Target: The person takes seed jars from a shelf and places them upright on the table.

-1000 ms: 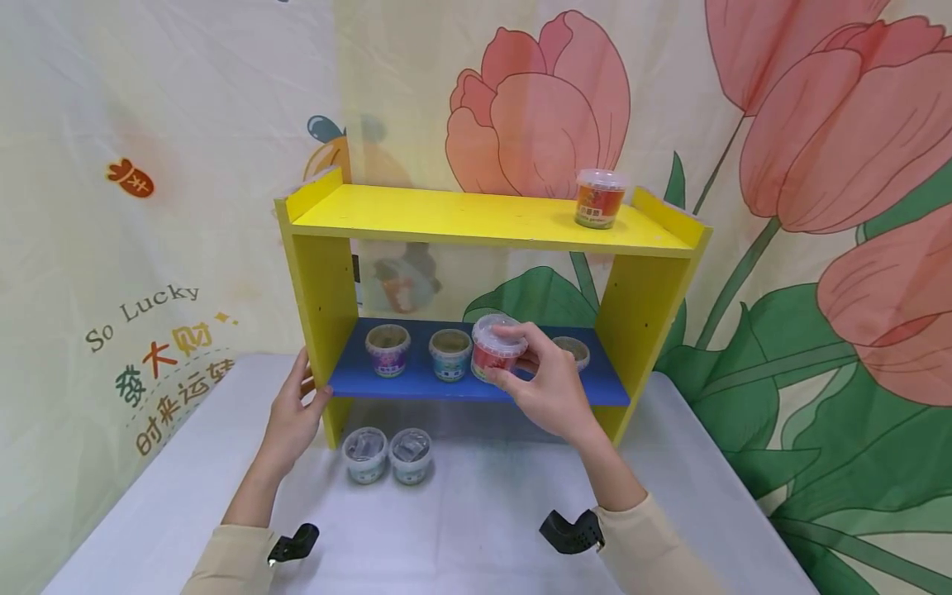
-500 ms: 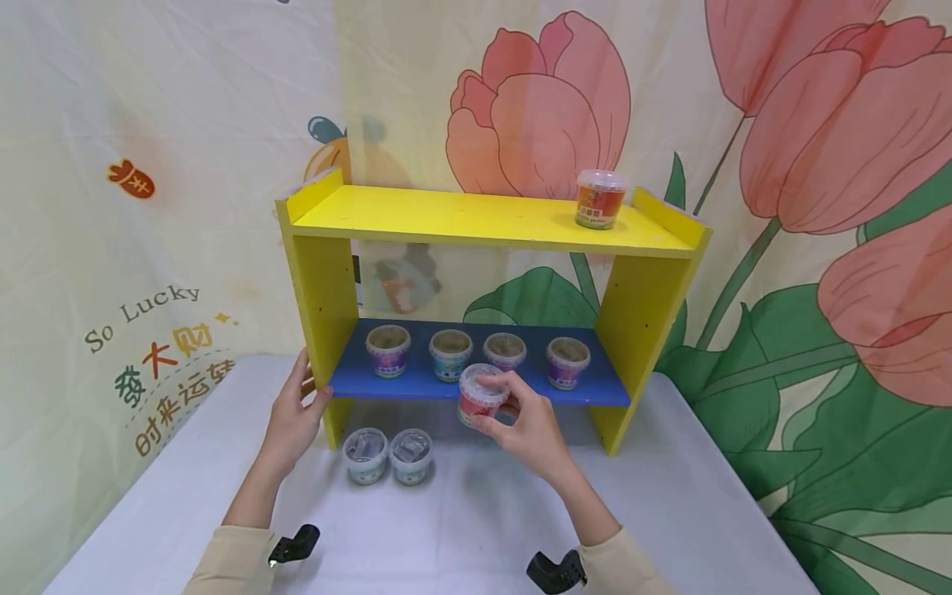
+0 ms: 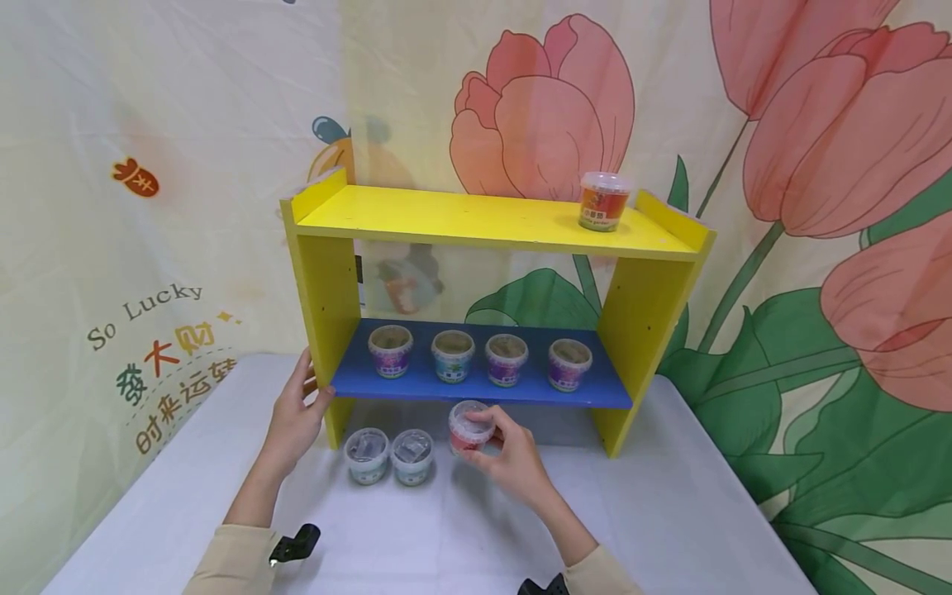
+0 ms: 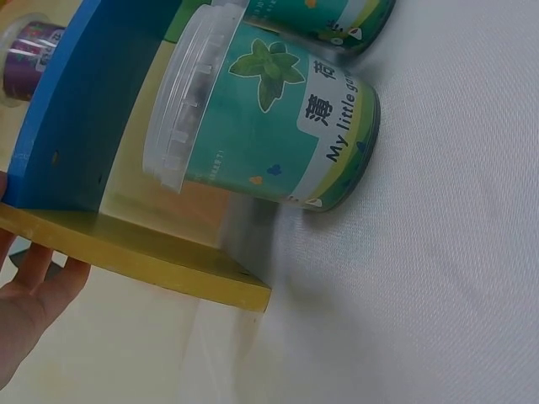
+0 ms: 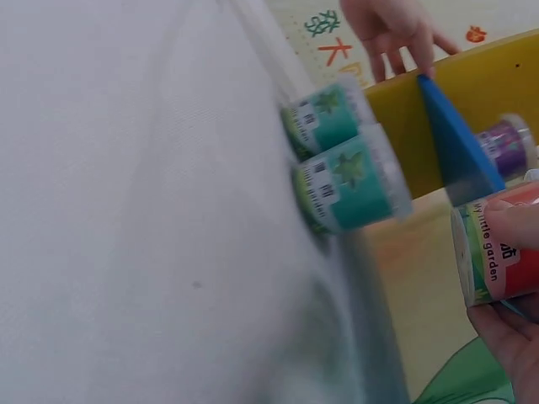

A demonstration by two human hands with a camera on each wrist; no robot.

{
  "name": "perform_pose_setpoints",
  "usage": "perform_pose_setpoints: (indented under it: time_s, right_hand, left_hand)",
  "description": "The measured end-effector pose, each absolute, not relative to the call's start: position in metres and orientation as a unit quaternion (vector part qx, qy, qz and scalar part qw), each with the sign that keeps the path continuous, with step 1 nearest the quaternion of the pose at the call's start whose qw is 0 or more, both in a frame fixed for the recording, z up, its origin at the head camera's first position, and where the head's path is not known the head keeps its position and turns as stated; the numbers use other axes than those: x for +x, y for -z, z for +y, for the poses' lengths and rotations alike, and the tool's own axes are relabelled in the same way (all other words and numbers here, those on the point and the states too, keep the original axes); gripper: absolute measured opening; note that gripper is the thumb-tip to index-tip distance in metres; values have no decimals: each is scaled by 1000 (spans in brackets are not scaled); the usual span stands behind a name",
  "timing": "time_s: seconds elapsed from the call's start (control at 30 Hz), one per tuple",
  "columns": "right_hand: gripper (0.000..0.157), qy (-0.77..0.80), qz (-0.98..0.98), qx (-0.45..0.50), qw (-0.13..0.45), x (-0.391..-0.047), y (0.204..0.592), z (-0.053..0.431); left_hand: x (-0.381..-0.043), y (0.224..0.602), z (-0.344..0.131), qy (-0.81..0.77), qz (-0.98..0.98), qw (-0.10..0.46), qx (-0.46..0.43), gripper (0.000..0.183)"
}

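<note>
My right hand [image 3: 513,463] pinches a small plastic tub [image 3: 459,434] with a clear lid and a red label, between thumb and fingers. It is held in front of the blue shelf board, low over the table; in the right wrist view the tub [image 5: 482,257] is tilted. To its left stand two lidded tubs with green mint labels [image 3: 367,467] [image 4: 261,118] on the table. My left hand [image 3: 292,417] grips the left side panel of the yellow shelf unit [image 3: 327,306], thumb at the front corner of the blue board and fingers behind the panel.
Several purple- and blue-labelled tubs [image 3: 390,355] line the blue board [image 3: 416,390]. An orange-labelled tub [image 3: 603,202] stands at the right end of the yellow top [image 3: 446,211]. A white cloth [image 3: 669,496] covers the table, and a tulip-printed curtain [image 3: 550,107] hangs behind.
My right hand has carried the red tub from in front of the blue board down and left, toward the two mint tubs. My left hand has stayed on the side panel.
</note>
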State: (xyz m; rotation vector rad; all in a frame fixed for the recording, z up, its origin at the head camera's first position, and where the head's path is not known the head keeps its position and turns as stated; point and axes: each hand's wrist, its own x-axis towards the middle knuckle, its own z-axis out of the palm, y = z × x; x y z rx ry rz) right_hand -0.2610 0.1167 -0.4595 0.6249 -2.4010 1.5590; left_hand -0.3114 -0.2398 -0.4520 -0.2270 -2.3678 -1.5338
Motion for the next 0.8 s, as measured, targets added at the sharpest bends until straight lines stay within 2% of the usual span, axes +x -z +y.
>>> perform_pose_setpoints:
  time_s: [0.4,0.8]
  right_hand:
    - [46,-505,-831,217,86,-272,500,111]
    - [43,-477,-842,232,101,-278,515,105]
  left_hand:
    - [-311,452,-240,535,-826,157,-82,80]
    - [-311,452,-240,533,-827,157,-83,80]
